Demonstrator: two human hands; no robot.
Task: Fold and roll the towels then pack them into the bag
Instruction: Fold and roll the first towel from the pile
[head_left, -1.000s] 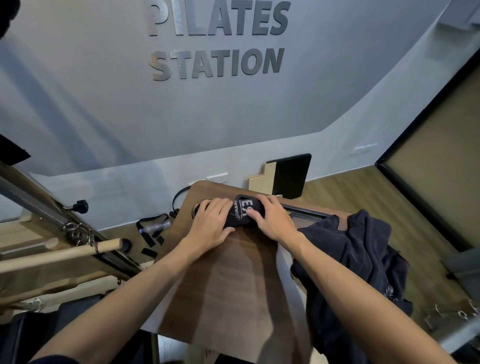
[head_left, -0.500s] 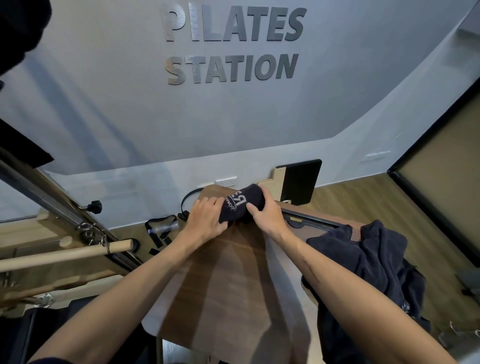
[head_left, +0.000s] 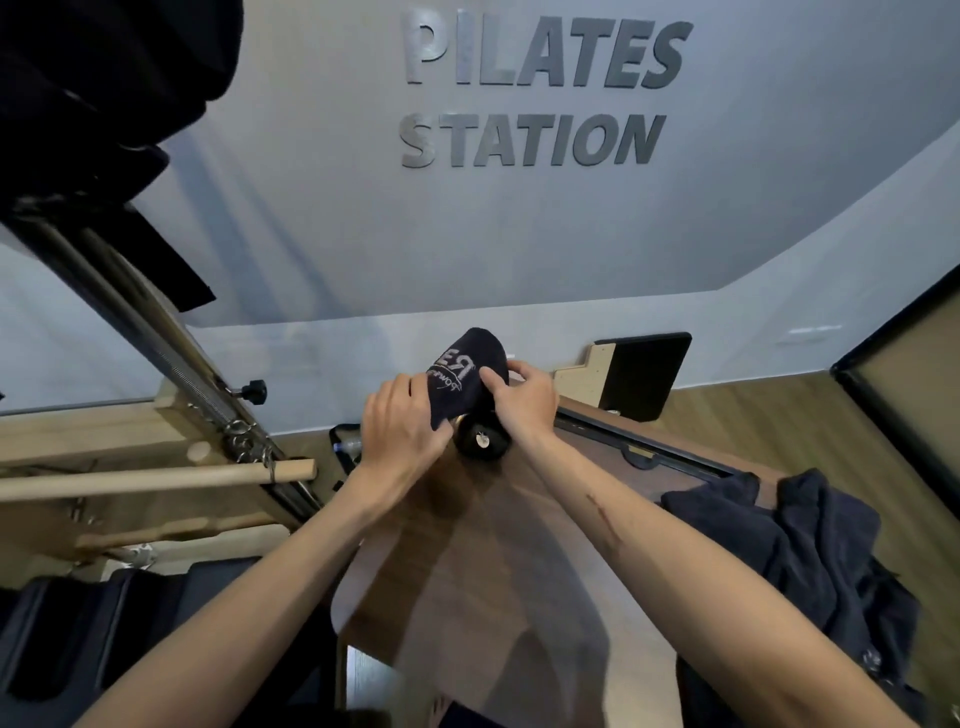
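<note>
Rolled dark towel (head_left: 466, 382) lifted off the wooden tabletop (head_left: 498, 561), gripped from both sides so the roll cannot spring loose. Left hand (head_left: 402, 434) curled round its left flank, right hand (head_left: 524, 397) pinching the right edge, logo facing up. Heap of unfolded towels (head_left: 810, 545) well off beyond the right forearm, presumably awaiting folding. No bag discernible.

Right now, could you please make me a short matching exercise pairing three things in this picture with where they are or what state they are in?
Things:
1. rolled towel
2. loose towels
3. wooden bar

Places or states:
A. heaped at the table's right edge
B. sticking out from the frame on the left
C. held up off the table by the left hand and right hand

Pairs: 1-C, 2-A, 3-B
</note>
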